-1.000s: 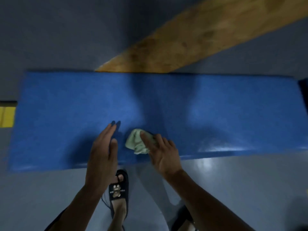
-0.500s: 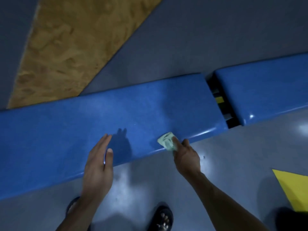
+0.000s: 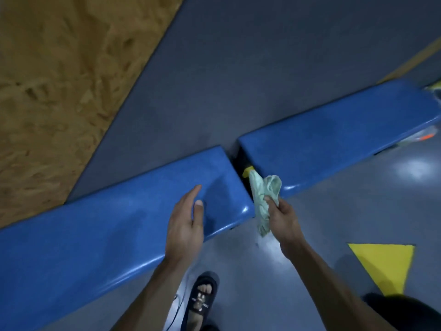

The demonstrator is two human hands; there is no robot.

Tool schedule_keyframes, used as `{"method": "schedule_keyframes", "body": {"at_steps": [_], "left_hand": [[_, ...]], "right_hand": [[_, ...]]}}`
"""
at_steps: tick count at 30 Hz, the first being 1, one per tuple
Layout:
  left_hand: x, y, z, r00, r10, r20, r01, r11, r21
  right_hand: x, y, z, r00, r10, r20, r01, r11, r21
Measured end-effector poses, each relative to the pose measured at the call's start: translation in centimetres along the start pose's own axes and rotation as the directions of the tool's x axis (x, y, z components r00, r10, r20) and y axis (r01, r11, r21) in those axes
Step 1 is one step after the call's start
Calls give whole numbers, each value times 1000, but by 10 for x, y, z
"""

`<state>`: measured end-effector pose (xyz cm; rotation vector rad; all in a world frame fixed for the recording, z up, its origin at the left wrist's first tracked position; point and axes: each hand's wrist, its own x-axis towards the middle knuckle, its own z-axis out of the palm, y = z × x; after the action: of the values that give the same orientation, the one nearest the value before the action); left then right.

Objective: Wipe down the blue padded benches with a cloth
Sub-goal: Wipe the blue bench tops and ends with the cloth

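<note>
Over the bench gap (image 3: 239, 168), the right hand (image 3: 284, 218) grips the cloth (image 3: 263, 194); the left hand (image 3: 185, 225) lies flat, fingers relaxed.

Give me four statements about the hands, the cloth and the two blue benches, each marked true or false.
1. The right hand grips the pale green cloth. True.
2. The left hand holds a spray bottle. False: it lies open and flat over the near bench, holding nothing.
3. The cloth is spread flat on the far bench. False: it hangs bunched from the right hand, in front of the gap between the benches.
4. A gap separates the two benches. True.
</note>
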<state>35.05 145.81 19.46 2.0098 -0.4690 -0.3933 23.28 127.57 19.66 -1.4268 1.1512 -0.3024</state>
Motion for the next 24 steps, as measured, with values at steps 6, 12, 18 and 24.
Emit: {"method": "schedule_keyframes", "body": {"at_steps": [6,12,18,24], "left_hand": [[47,95,62,996,15,84,1,983,-181],[72,211,132,987,64,145,-31,975,-219],[73,363,237,962,135,239,-59,952,-302],[53,523,343,881,263,394,-97,914,-394]], "right_hand": [[19,-72,-82,997,71,8,-71,970,233],[26,-126,-190,997,15,-70,4,966,260],[42,-191,-343,985,-134,-109,159,952,263],[55,-253,-486,932,-353,-80,360,928,97]]}}
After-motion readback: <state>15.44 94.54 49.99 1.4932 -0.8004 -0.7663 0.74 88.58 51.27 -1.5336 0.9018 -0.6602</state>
